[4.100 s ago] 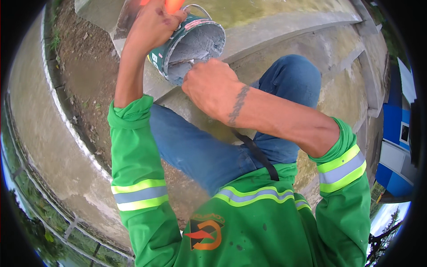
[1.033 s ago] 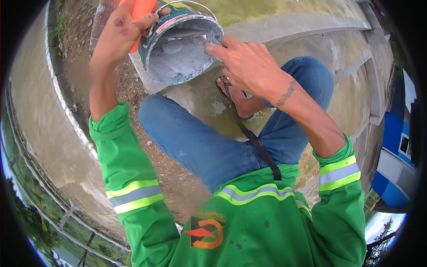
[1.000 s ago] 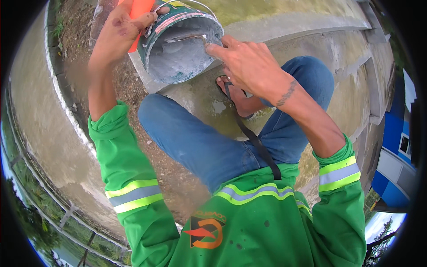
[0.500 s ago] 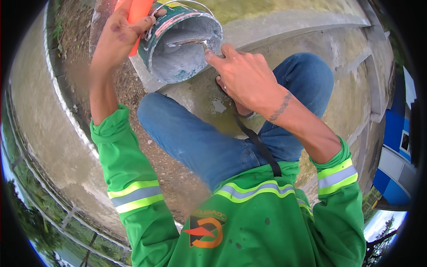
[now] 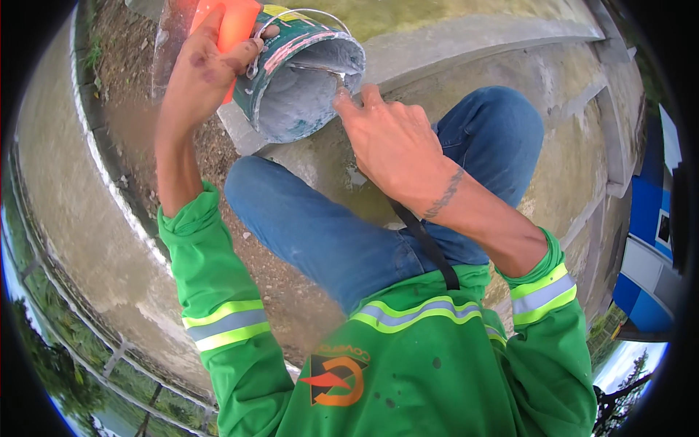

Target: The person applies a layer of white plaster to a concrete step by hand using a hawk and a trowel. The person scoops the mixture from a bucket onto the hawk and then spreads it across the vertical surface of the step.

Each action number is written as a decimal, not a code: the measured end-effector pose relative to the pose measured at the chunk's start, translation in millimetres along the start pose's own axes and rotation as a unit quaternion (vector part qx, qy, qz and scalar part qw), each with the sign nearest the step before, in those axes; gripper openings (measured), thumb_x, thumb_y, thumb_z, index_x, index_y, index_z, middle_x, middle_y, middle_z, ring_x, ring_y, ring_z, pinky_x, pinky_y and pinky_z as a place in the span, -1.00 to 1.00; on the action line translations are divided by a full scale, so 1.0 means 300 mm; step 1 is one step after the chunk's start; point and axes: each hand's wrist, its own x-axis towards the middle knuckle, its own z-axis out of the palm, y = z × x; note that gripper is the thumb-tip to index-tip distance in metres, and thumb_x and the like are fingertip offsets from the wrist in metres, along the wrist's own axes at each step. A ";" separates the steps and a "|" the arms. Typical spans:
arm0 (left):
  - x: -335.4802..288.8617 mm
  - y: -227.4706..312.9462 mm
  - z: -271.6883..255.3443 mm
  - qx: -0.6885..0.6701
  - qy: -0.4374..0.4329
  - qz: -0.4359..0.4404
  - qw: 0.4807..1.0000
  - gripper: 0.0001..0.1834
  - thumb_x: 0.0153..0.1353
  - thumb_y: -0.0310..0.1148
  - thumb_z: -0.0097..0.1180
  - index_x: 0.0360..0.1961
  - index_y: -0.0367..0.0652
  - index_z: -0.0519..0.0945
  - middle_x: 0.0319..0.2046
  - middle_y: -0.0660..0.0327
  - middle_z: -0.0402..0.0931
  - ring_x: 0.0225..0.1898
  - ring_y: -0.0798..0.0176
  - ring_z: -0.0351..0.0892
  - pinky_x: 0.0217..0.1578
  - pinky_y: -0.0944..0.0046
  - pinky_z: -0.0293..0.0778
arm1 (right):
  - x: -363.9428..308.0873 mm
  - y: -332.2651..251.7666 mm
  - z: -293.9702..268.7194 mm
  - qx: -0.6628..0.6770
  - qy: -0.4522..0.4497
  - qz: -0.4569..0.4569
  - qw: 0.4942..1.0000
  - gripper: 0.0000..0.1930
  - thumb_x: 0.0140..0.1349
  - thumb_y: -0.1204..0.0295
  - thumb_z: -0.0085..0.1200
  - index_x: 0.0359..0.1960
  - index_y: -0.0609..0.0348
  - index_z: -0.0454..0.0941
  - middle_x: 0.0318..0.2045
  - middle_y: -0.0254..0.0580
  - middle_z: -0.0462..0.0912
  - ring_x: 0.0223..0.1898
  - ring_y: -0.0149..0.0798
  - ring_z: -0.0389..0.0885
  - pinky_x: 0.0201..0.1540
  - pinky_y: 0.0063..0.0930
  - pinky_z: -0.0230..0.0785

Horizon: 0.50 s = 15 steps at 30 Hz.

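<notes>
A green bucket (image 5: 251, 81) lies tipped with its mouth toward me, its inner wall coated in grey paste (image 5: 291, 105). My left hand (image 5: 200, 73) is closed round a bright orange flat piece (image 5: 237, 28) at the bucket's left side. Its fingertips reach the bucket's wire handle (image 5: 306, 10). At the bucket's mouth, my right hand (image 5: 393, 142) grips a thin scraper (image 5: 339, 76), with the index finger stretched along it. Most of the scraper's blade is inside the bucket, against the paste, and only its edge shows.
The bucket rests by a concrete ledge (image 5: 251, 135). My bent knees (image 5: 502, 124) are just below and right of it. Loose soil and gravel (image 5: 280, 280) run along the left. A low concrete curb (image 5: 102, 156) stands farther left, and blue and white panels (image 5: 644, 255) at far right.
My left hand and the bucket have shifted slightly right and down. The right hand has dropped a little and moved slightly left, and less of the scraper's blade shows.
</notes>
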 end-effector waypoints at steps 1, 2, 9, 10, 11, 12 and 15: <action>-0.002 0.002 0.007 0.001 0.000 -0.005 1.000 -0.56 0.32 -0.46 0.07 0.19 -0.37 0.36 -0.05 0.13 0.64 0.02 0.41 0.54 0.14 0.40 0.36 | 0.010 -0.014 0.015 -0.001 0.001 0.001 1.000 -0.67 0.17 0.47 0.05 -0.06 0.39 0.55 -0.27 0.16 0.61 -0.38 0.03 0.73 -0.36 -0.18 0.58; -0.002 0.004 0.026 0.000 -0.001 -0.003 1.000 -0.56 0.32 -0.46 0.07 0.19 -0.37 0.36 -0.05 0.13 0.64 0.02 0.41 0.54 0.14 0.40 0.36 | 0.020 -0.022 0.030 -0.021 -0.008 0.012 1.000 -0.67 0.16 0.47 0.06 -0.06 0.41 0.54 -0.29 0.14 0.62 -0.38 0.03 0.73 -0.35 -0.19 0.59; 0.003 -0.011 0.074 0.008 0.004 0.046 0.999 -0.58 0.28 -0.50 0.11 0.12 -0.42 0.37 -0.14 0.12 0.68 -0.18 0.44 0.60 -0.23 0.41 0.50 | 0.050 0.001 0.020 0.045 -0.112 -0.070 0.990 -0.67 0.08 0.52 0.11 -0.09 0.34 0.50 -0.30 0.25 0.61 -0.40 0.12 0.69 -0.38 -0.06 0.53; -0.003 -0.004 0.068 0.013 0.009 0.032 0.999 -0.57 0.29 -0.50 0.10 0.13 -0.45 0.35 -0.14 0.13 0.68 -0.16 0.43 0.60 -0.20 0.41 0.50 | 0.040 0.019 -0.001 0.043 -0.111 -0.068 0.991 -0.67 0.08 0.52 0.11 -0.09 0.34 0.50 -0.30 0.25 0.61 -0.40 0.12 0.69 -0.38 -0.06 0.53; -0.016 -0.007 0.064 0.020 0.016 0.012 1.000 -0.57 0.29 -0.51 0.09 0.14 -0.47 0.34 -0.15 0.14 0.67 -0.15 0.43 0.61 -0.17 0.41 0.51 | 0.028 0.039 -0.020 0.070 -0.088 -0.051 0.992 -0.67 0.06 0.52 0.13 -0.09 0.30 0.50 -0.30 0.22 0.61 -0.39 0.11 0.69 -0.37 -0.06 0.53; -0.024 -0.010 0.060 0.021 0.017 0.009 1.000 -0.57 0.29 -0.51 0.09 0.14 -0.47 0.34 -0.15 0.14 0.67 -0.15 0.43 0.61 -0.17 0.41 0.51 | 0.022 0.049 -0.028 0.097 -0.066 -0.033 0.992 -0.67 0.04 0.52 0.15 -0.10 0.27 0.51 -0.30 0.19 0.61 -0.39 0.11 0.69 -0.37 -0.06 0.52; -0.035 -0.005 0.055 -0.013 0.019 0.002 1.000 -0.55 0.29 -0.52 0.09 0.16 -0.47 0.33 -0.14 0.13 0.67 -0.12 0.42 0.60 -0.08 0.41 0.50 | 0.000 0.040 -0.019 0.069 -0.012 -0.003 0.998 -0.67 0.04 0.54 0.14 -0.10 0.22 0.51 -0.32 0.11 0.61 -0.35 0.12 0.69 -0.35 -0.04 0.52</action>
